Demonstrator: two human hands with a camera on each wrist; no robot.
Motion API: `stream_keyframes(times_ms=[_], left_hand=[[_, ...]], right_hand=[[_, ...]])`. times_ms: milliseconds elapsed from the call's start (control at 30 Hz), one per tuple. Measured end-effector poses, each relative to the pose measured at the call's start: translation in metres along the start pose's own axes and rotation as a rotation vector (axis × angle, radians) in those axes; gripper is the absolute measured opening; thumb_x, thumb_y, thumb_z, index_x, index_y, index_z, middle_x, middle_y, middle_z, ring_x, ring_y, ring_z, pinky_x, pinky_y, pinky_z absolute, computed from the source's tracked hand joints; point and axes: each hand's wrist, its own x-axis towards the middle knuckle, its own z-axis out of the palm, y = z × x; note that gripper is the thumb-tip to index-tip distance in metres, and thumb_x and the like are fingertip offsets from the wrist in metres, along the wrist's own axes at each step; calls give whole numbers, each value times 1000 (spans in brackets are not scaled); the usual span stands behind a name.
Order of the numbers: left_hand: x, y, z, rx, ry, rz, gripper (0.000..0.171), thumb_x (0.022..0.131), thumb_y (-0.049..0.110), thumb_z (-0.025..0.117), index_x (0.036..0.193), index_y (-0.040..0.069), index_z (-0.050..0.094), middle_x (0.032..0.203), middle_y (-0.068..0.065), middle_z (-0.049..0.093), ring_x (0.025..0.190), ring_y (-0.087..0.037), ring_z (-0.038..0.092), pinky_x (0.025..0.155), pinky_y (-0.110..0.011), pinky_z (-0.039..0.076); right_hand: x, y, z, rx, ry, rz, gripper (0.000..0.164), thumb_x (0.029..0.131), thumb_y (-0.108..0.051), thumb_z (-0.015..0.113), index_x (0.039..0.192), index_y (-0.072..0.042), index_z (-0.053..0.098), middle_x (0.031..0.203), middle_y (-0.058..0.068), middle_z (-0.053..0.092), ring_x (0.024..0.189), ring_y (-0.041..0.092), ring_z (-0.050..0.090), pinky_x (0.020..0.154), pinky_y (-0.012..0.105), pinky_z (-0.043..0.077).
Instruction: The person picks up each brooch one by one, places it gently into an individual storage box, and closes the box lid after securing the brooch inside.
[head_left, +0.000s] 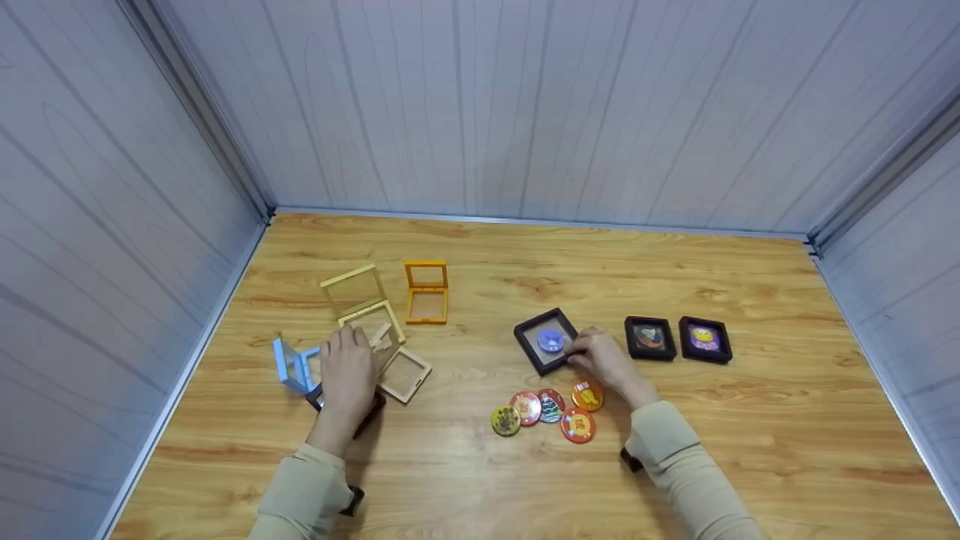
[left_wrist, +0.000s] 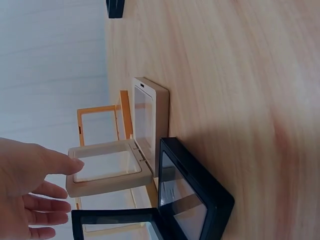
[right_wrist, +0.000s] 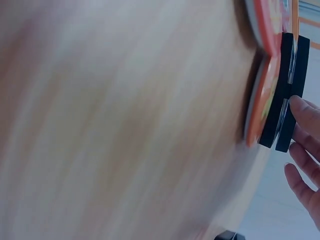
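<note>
In the left wrist view, the thumb of my left hand (left_wrist: 30, 185) touches the raised lid of a beige display frame (left_wrist: 107, 187). The other fingers stay loosely extended, beside that lid. A hinged black frame (left_wrist: 215, 195) stands unfolded just below it. My right hand (head_left: 604, 360) pinches the near right edge of a black display frame (head_left: 528, 352), which has a blue round badge (head_left: 550, 340) inside. Seen edge-on in the right wrist view, this frame's two halves (right_wrist: 299, 60) have clear film between them. The far fingers of the right hand are partly hidden.
Yellow (head_left: 354, 292), orange (head_left: 427, 287) and light-blue (head_left: 291, 366) frames stand unfolded at the left. Several round badges (head_left: 526, 408) lie in front of the right hand, some overlapping. Two black frames holding badges (head_left: 650, 338) (head_left: 705, 340) lie further right. Panel walls (head_left: 495, 112) enclose the wooden table.
</note>
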Motion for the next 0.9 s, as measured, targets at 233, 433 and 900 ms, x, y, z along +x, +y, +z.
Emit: stream_keyframes(times_ms=[233, 433, 900], left_hand=[[-2, -1, 1, 3, -24, 5, 11, 73, 1, 59, 75, -9, 55, 75, -20, 50, 71, -33, 46, 62, -39, 33], [-3, -2, 2, -7, -35, 20, 7, 73, -1, 58, 71, -7, 56, 73, -18, 52, 69, -33, 48, 62, -40, 34], [-1, 3, 4, -72, -38, 44, 9, 76, 2, 62, 72, -7, 60, 71, -17, 56, 69, -34, 52, 59, -39, 35]], right_hand=[[-8, 7, -4, -10, 41, 99, 11, 72, -5, 70, 82, -4, 70, 81, 8, 62, 81, 25, 55, 75, 38, 45], [-15, 11, -8, -7, 90, 177, 9, 72, -6, 71, 81, -5, 70, 80, 7, 61, 81, 25, 53, 75, 39, 44], [-23, 19, -12, -3, 124, 218, 10, 71, -4, 71, 80, -4, 71, 79, 8, 65, 78, 26, 56, 84, 42, 38]])
